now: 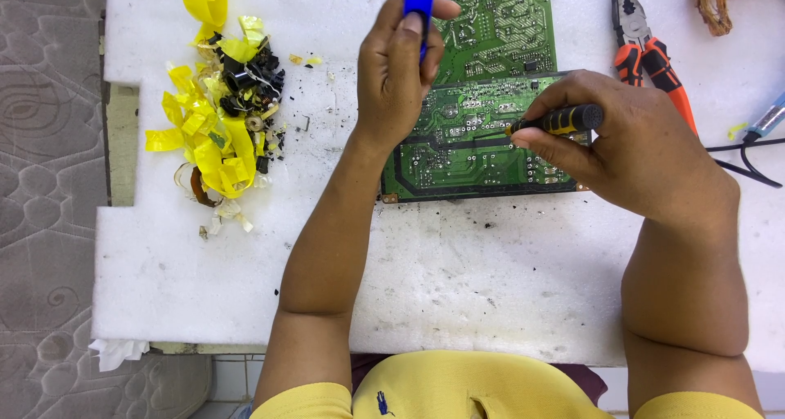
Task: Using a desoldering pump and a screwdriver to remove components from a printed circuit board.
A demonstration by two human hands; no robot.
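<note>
I take the nearer green circuit board (482, 149) as my landmark; it lies solder side up on the white surface (458, 280), its long edge running left to right, and a second board (499, 26) overlaps its far edge. My right hand (634, 153) sits over the board's right end, fingers pinched together around a black-and-yellow tool handle (568, 120). The handle's long axis runs almost level, with its tip pointing left toward the board's middle. I cannot tell whether the tip touches the solder. My left hand (396, 67) is raised above the board's left end, curled closed around a blue tool (419, 2) that stands roughly upright. Orange-handled pliers (646, 55) lie to the right of the board, a heap of yellow tape scraps (217, 125) well to its left.
</note>
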